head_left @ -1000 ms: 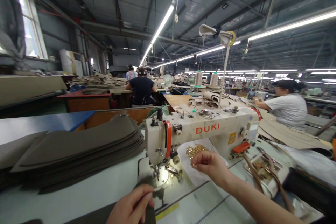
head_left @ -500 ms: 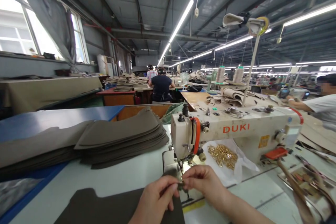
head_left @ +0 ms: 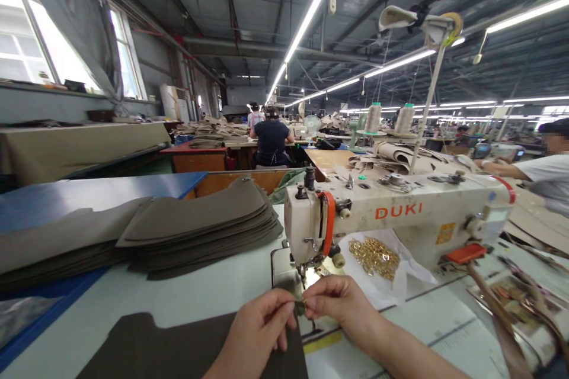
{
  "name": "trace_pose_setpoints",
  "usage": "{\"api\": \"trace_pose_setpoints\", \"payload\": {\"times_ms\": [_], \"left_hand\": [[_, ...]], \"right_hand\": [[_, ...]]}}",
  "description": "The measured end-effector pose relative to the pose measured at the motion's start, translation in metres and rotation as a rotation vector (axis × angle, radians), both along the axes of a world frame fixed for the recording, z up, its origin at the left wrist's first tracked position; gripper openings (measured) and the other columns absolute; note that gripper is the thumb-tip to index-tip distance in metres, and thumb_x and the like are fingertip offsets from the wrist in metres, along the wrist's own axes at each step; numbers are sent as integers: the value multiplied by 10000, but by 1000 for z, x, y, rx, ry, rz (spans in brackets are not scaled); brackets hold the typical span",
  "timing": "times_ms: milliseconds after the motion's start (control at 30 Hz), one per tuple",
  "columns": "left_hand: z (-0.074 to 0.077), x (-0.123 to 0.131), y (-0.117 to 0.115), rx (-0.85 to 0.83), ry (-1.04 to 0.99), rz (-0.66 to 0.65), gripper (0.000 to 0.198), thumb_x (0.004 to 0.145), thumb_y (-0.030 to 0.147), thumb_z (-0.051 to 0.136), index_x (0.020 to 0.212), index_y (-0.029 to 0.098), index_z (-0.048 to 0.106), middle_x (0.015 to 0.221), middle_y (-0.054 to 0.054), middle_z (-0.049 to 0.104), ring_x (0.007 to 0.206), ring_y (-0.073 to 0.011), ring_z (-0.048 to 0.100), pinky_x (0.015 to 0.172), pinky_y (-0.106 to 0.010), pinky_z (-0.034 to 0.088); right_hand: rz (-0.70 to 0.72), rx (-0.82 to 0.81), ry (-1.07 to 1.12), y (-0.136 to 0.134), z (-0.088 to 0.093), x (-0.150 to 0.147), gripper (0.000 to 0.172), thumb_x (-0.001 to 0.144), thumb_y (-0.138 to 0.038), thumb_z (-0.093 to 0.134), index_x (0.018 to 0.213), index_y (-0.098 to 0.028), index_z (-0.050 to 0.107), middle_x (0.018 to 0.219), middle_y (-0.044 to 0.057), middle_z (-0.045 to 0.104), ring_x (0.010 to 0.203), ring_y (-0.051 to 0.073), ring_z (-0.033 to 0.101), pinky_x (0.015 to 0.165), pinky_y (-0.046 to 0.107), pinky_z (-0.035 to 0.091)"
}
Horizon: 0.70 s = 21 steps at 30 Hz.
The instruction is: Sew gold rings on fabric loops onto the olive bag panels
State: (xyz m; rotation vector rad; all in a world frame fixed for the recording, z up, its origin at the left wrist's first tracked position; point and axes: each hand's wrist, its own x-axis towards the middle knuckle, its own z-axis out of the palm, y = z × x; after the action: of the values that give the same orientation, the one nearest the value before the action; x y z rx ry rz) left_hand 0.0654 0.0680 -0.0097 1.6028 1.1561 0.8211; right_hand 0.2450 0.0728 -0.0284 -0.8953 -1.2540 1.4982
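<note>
My left hand (head_left: 262, 328) and my right hand (head_left: 342, 302) meet in front of the sewing machine's needle area, both with thumb and fingers pinched. Between the fingertips is a small dark strip (head_left: 299, 308) with a glint of gold metal at it; the fingers hide most of both. Under my left hand lies a dark grey-brown cut panel (head_left: 178, 346), flat on the table. Just behind the fingers stands the white sewing machine (head_left: 355, 213), its lamp lit. Gold metal rings or buckles (head_left: 373, 257) lie heaped on a white plastic bag beneath the machine's arm.
Stacked dark panels (head_left: 200, 225) lie on the left of the pale table (head_left: 178, 293). A box (head_left: 511, 308) of tools and scraps is at the right. Thread cones (head_left: 373, 118) stand behind the machine. A co-worker's arm (head_left: 511, 170) shows at far right; other people sit farther back.
The view has shifted slightly. Both hands stay pinched together at the same spot by the needle, with the fingertips nearly unchanged and a little more gold showing between them.
</note>
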Motion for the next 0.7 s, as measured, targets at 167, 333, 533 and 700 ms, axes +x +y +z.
{"api": "trace_pose_setpoints", "payload": {"times_ms": [167,333,533,700], "left_hand": [[5,0,-2,-25,-30,-32,294,731,462,517,742,179,597,609,27,609,437,-98,518,440,-214,381],[5,-2,0,-83,-77,-87,331,712,504,553,720,173,577,606,20,618,435,-94,519,442,-216,367],[2,-1,-1,-97,-158,-84,299,708,467,582,781,185,514,573,31,613,412,-90,506,431,-211,348],[2,0,-5,-65,-127,-70,273,714,445,582,750,189,495,570,31,616,427,-94,524,448,-219,382]], "right_hand": [[5,-16,11,-2,1,-1,365,574,-445,825,778,-158,731,658,22,672,637,147,630,665,285,494],[17,-57,53,-5,2,-1,371,570,-430,830,804,-160,732,701,24,677,647,140,628,680,284,488],[-43,50,10,-8,-2,-3,331,589,-408,816,795,-169,714,681,6,665,633,131,599,650,264,463],[-25,35,-31,-5,-2,-13,325,580,-426,801,695,-154,667,610,-14,624,573,118,582,595,246,449]]}}
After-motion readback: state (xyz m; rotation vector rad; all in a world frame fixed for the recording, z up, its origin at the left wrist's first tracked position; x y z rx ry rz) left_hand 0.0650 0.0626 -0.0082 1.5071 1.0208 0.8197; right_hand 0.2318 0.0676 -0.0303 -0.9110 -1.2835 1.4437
